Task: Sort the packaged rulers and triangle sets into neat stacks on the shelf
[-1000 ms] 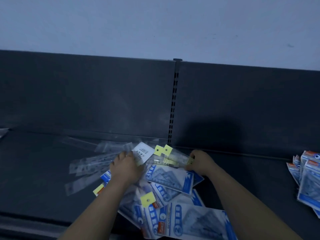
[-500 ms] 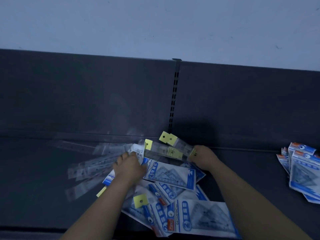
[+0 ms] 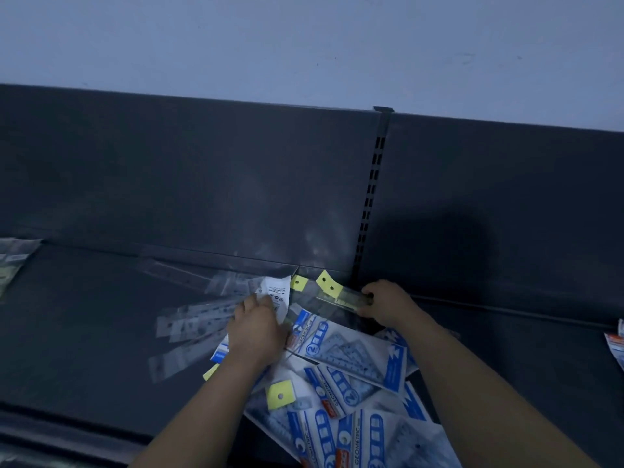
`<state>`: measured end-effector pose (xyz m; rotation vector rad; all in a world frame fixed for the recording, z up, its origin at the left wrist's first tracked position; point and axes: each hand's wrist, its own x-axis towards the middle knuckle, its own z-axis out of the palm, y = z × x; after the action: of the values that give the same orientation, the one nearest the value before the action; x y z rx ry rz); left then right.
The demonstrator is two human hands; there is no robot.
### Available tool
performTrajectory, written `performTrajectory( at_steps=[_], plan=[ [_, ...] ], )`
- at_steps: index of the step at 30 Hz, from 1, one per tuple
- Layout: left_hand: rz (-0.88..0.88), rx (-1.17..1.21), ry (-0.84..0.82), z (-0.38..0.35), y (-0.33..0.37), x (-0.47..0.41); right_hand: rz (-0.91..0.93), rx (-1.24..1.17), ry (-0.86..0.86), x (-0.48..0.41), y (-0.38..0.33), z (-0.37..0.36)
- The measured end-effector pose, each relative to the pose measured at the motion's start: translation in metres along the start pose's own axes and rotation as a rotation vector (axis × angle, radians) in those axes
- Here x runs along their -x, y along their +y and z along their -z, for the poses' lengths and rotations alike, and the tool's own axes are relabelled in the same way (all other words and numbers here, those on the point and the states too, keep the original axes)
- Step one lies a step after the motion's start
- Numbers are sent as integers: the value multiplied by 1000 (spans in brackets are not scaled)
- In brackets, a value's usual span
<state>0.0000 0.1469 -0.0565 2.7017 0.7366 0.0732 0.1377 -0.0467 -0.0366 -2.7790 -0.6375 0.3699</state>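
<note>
A jumbled pile of blue-and-white triangle set packs lies on the dark shelf in front of me. Clear packaged rulers fan out to the pile's left. My right hand is shut on the end of a clear ruler pack with a yellow tag, held just above the pile near the back panel. My left hand presses down on the pile, its fingers on a white-backed pack. More yellow-tagged packs lie among the triangle sets.
A slotted upright post divides the dark back panel just behind my right hand. Another few triangle set packs show at the right edge. Clear packs lie at the far left. The shelf's front lip runs along the bottom left.
The view has swung left, so the right-hand stack slid almost out of frame. My right hand has lifted the yellow-tagged ruler pack slightly; my left hand stays on the pile.
</note>
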Motion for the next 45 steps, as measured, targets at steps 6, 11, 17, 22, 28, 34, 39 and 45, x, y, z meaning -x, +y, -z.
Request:
performTrajectory(
  at_steps=[6,11,17,22,28,34,39,45],
  plan=[
    [-262,-211,-24,-2,24,-2,-116,-64,-93,6,7,3],
    [-190,-452,-114,5,30,-15,-188,-120,-184,20,24,4],
    [-254,-345,-235,0,36,-19,-206,-228,-69,36,34,12],
    [-256,-186,-227,-6,42,-21,-132,-334,21,45,34,17],
    [-114,331,-63,3,33,-25,-167,-346,-16,56,34,21],
    [-74,421,-14,10,30,-22,-179,-241,-65,55,8,4],
    [-57,491,-37,10,31,-19,-164,-202,-24,49,3,-7],
    [-13,613,85,14,29,-17,-212,-210,-125,44,8,-4]
  ],
)
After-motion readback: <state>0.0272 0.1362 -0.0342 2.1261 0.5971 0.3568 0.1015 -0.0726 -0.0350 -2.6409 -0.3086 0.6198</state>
